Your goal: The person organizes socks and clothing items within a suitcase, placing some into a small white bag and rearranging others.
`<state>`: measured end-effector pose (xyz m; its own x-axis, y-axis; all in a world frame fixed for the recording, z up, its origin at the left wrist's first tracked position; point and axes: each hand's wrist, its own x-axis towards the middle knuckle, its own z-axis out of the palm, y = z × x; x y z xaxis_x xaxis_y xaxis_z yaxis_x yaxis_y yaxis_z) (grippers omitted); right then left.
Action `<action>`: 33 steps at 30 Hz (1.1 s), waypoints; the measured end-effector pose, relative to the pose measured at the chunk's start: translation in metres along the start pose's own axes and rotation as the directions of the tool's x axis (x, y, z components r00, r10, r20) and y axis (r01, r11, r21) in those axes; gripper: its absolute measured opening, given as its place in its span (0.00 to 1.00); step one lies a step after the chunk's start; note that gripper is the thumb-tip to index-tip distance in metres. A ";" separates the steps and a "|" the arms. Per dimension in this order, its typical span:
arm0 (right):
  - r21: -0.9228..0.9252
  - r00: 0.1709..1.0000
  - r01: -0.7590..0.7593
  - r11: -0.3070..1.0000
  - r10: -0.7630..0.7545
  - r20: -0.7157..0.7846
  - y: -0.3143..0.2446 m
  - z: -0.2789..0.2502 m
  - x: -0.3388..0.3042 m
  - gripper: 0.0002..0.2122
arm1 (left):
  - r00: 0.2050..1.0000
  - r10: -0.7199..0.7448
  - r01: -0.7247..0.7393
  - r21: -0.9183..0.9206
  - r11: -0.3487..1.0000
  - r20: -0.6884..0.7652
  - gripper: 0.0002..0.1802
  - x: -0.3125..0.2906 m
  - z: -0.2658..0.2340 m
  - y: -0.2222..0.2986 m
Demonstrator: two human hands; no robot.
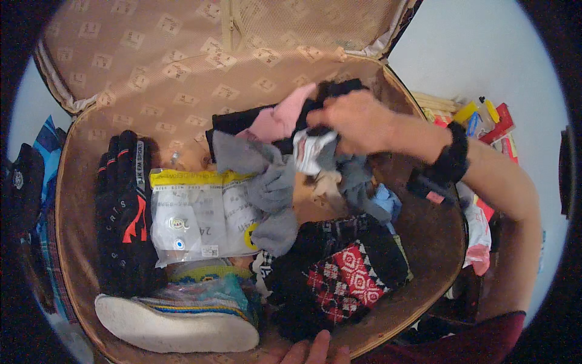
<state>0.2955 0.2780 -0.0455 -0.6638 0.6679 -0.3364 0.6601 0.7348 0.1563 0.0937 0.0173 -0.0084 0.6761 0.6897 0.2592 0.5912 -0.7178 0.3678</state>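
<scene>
My right hand (361, 121) reaches into the open suitcase (260, 70) from the right. Its fingers curl down among the clothes, and what they grip is partly hidden. Black cloth (342, 88) lies just beyond the fingers, a pink sock (282, 115) to their left. Beneath the hand is a white sock (314, 151) with a dark and reddish pattern. Grey socks (270, 179) lie bunched to the left. At the lower edge, the fingers of my left hand (312, 352) lie slightly apart by the suitcase's near rim, close to black knitwear with a red-and-white pattern (345, 279).
Black sports gloves (124, 212), a clear pack (194, 212) and pale insoles (176, 324) fill the suitcase's left side. A light blue cloth (387, 203) lies at right. Outside stand colourful packages (500, 124) on the right and blue plaid fabric (51, 182) on the left.
</scene>
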 end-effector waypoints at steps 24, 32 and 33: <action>0.519 0.984 -0.172 0.837 0.124 0.126 0.045 -0.030 -0.018 0.30 | 0.999 0.009 -0.009 0.007 1.000 -0.038 0.12 0.006 0.000 0.000; 0.175 0.999 -0.014 0.985 0.007 0.043 0.027 0.002 -0.013 0.35 | 0.978 0.019 -0.016 0.016 1.000 -0.206 0.12 -0.005 0.015 0.004; 0.155 0.985 0.010 0.988 -0.036 0.168 0.023 0.002 -0.016 0.34 | 0.969 0.043 -0.038 0.024 0.999 -0.242 0.12 -0.008 0.017 0.005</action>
<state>0.3215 0.2839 -0.0383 -0.6190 0.6114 -0.4931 0.6997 0.7144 0.0074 0.0989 0.0065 -0.0233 0.5743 0.6607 0.4834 0.5750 -0.7458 0.3364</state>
